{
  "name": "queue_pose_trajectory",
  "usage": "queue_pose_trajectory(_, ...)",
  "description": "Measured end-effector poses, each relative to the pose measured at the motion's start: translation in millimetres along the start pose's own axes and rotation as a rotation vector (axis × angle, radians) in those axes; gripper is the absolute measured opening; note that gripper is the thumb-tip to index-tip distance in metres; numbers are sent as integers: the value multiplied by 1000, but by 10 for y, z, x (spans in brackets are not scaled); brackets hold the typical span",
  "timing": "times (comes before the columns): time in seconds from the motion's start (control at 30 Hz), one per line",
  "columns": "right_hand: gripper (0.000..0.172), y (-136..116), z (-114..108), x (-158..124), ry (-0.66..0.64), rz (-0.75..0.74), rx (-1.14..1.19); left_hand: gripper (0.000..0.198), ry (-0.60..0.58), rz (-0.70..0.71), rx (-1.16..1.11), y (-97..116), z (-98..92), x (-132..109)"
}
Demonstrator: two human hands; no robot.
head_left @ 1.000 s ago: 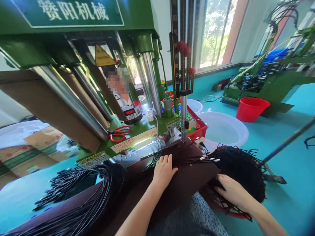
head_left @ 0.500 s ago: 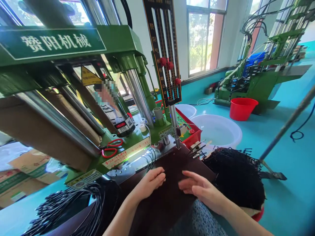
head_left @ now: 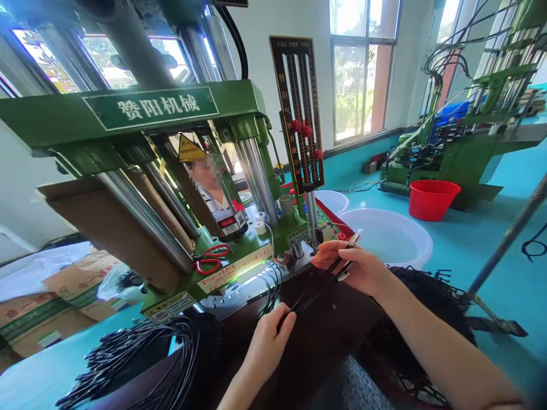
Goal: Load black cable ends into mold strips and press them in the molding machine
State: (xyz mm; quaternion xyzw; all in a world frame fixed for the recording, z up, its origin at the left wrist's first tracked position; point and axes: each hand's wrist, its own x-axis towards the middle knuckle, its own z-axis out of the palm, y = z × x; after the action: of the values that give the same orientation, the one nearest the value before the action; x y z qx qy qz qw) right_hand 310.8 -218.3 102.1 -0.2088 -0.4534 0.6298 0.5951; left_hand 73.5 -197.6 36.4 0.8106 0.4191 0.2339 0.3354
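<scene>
Thin black cables [head_left: 315, 291] stretch above the dark tabletop [head_left: 316, 347], between my two hands. My left hand [head_left: 271, 336] is closed round one end of the strands, thumb against fingers. Higher up and to the right, my right hand [head_left: 363, 269] grips the other end, where small metal-tipped ends [head_left: 352, 241] stick out past the fingers. More black cables [head_left: 273, 285] hang over the machine's front edge just beyond my left hand. To the left lies a large bundle of black cables [head_left: 141, 347].
A green press machine [head_left: 239, 105] stands ahead, with red-handled scissors [head_left: 212, 259] on its bed. A heap of black parts [head_left: 431, 302] sits to the right. Beyond are a white tub [head_left: 410, 239], a red bucket [head_left: 433, 199] and a slanted pole [head_left: 508, 239]. Another person is behind the press.
Both hands looked free of cables earlier; now they hold black cables between them. My right hand has risen toward the machine. The view has shifted, so the press appears lower and further right.
</scene>
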Motion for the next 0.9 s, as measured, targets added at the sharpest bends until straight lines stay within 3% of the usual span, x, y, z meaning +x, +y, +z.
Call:
queue_pose_trajectory(0.1, 25, -161, 15, -33, 48, 43, -329, 28, 84, 0, 102, 61, -16, 68)
queue_pose_trajectory(0.23, 26, -267, 115, -62, 82, -197, -865, 22, 157, 29, 226, 108, 37, 209)
queue_pose_trajectory(0.33, 26, -303, 169, -77, 64, -344, -1107, 23, 90, 57, 203, 104, 50, 278)
queue_pose_trajectory(0.4, 26, -317, 162, -74, 50, -336, -1108, 27, 15, 44, 86, 89, 12, 279)
queue_pose_trajectory(0.53, 30, -281, 44, -13, 122, -160, -888, 29, -18, 3, -161, 67, -127, 202)
queue_pose_trajectory(0.7, 31, -148, -115, 108, 211, -53, -625, 31, -64, 12, -217, 63, -171, 144)
queue_pose_trajectory(0.9, 27, -186, -79, 50, 168, -213, -879, 29, -168, -112, -478, 22, -35, 236)
